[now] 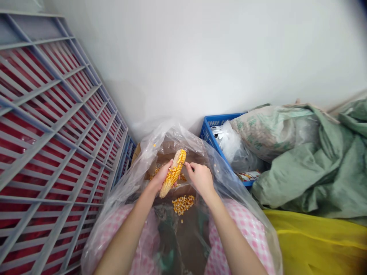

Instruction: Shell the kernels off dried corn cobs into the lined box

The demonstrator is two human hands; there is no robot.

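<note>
A yellow corn cob (172, 176) lies slanted in my left hand (162, 177), whose fingers wrap round it from the left and below. Part of the cob is stripped pale along its upper left side and at its lower end. My right hand (200, 176) pinches a thin dark pointed tool (183, 164), its tip at the cob's upper right side; most of the tool is hidden in the fist. Under both hands a clear plastic bag (229, 189) lines a cardboard box (197, 149). Loose corn kernels (183, 204) sit in a pile in the bag, with more behind the cob.
A tall grey plastic crate (54, 131) with red behind its slats stands at the left. To the right are a blue basket (207, 131) with bags in it, a green cloth (304, 179) and a yellow sheet (318, 240). A white wall (183, 57) rises behind.
</note>
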